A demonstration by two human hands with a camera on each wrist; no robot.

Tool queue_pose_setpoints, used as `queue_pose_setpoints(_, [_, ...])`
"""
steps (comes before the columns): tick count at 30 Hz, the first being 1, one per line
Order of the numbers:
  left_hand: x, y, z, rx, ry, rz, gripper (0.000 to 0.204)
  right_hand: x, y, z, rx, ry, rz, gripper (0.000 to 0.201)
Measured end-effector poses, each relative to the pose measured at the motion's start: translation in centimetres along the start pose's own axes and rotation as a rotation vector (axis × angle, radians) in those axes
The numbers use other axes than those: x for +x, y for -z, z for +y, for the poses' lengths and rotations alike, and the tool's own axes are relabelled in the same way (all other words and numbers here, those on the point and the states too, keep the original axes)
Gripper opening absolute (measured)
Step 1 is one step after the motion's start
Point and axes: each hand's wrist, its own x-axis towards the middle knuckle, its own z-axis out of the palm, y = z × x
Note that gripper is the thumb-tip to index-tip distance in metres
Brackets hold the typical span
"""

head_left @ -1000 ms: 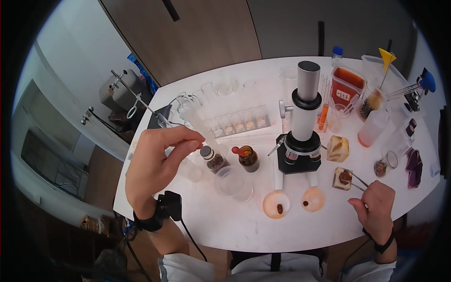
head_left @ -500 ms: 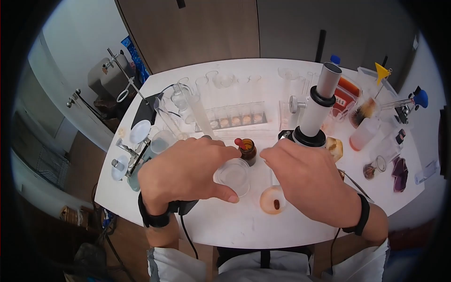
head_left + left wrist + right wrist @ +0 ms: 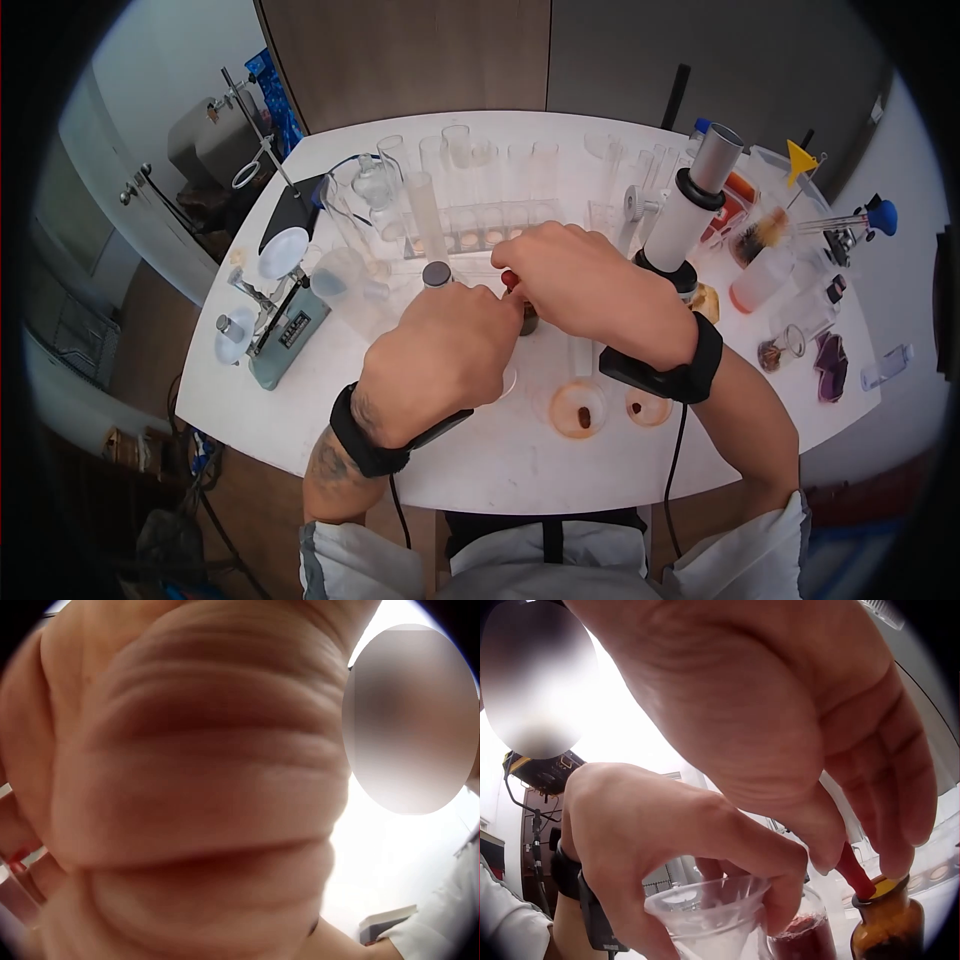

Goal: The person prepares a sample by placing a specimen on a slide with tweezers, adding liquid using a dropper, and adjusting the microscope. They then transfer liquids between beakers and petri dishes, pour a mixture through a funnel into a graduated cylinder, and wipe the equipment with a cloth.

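My right hand [image 3: 600, 290] reaches over the middle of the table. Its thumb and fingertips pinch the red rubber bulb [image 3: 856, 877] of a dropper, which leans in the mouth of an open amber bottle [image 3: 889, 930]. Just to the left, my left hand [image 3: 440, 350] grips a clear plastic cup [image 3: 705, 915] by its rim, thumb on one side and fingers on the other. In the head view this hand covers most of the cup. A glass jar [image 3: 804, 941] with dark red contents stands behind it, its grey cap [image 3: 437, 274] showing past my knuckles.
Two shallow dishes [image 3: 560, 418], each with a small brown piece, lie near the front edge. The microscope [image 3: 668, 225] stands right of my right hand, a balance [image 3: 290, 335] to the left. Tall glassware [image 3: 425, 215] and a rack of small cups [image 3: 480, 235] are behind.
My right hand has left the tweezers at the right and come to the dropper bulb. My left hand, raised earlier, has lowered to the clear cup. The view has shifted, showing the balance.
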Motion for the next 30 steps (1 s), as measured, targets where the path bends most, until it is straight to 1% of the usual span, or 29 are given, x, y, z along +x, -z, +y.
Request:
queue_pose_setpoints(1, [-0.2, 0.0, -0.3, 0.007, 0.011, 0.014, 0.043, 0.2, -0.6, 0.2, -0.016, 0.019, 0.017, 0.013])
queue_pose_setpoints(4, [-0.7, -1.0, -1.2, 0.096, -0.002, 0.208, 0.019, 0.2, -1.3, 0.5, -0.039, 0.025, 0.060, 0.012])
queue_pose_setpoints(8, [-0.3, 0.5, -1.2, 0.077, 0.101, 0.067, 0.024, 0.5, -1.1, 0.6, -0.092, -0.015, 0.039, 0.012])
queue_pose_setpoints(10, [-0.2, 1.4, -1.0, 0.054, 0.145, -0.021, 0.026, 0.6, -1.2, 0.9, -0.077, -0.032, 0.069, 0.011])
queue_pose_setpoints(14, [-0.8, 1.2, -1.3, 0.053, 0.118, 0.057, 0.033, 0.4, -1.0, 1.1, -0.056, -0.051, 0.136, 0.014])
queue_pose_setpoints(16, [-0.8, 1.2, -1.4, 0.055, 0.103, 0.069, 0.038, 0.4, -0.8, 1.1, -0.050, -0.047, 0.124, 0.016])
queue_pose_setpoints(19, [-0.7, 1.3, -1.7, 0.025, 0.086, 0.043, 0.045, 0.5, -0.7, 1.2, -0.035, -0.065, 0.094, 0.017])
queue_pose_setpoints(22, [-0.9, 1.2, -1.6, 0.050, 0.080, 0.069, 0.046, 0.5, -0.8, 1.2, -0.034, -0.064, 0.105, 0.017])
queue_pose_setpoints(23, [-0.8, 1.5, -1.5, 0.034, 0.101, 0.003, 0.053, 0.4, -0.8, 1.2, -0.036, -0.059, 0.118, 0.017])
queue_pose_setpoints(25, [-0.5, 2.6, -1.3, 0.003, 0.142, -0.121, 0.067, 0.3, -0.7, 1.2, -0.045, -0.072, 0.084, 0.017])
queue_pose_setpoints(26, [-0.5, 2.7, -1.3, -0.001, 0.138, -0.110, 0.068, 0.3, -0.7, 1.1, -0.049, -0.077, 0.067, 0.018])
queue_pose_setpoints(30, [-0.8, 3.0, -1.4, -0.022, 0.127, -0.091, 0.069, -0.1, -0.4, 0.7, 0.012, -0.132, 0.154, 0.013])
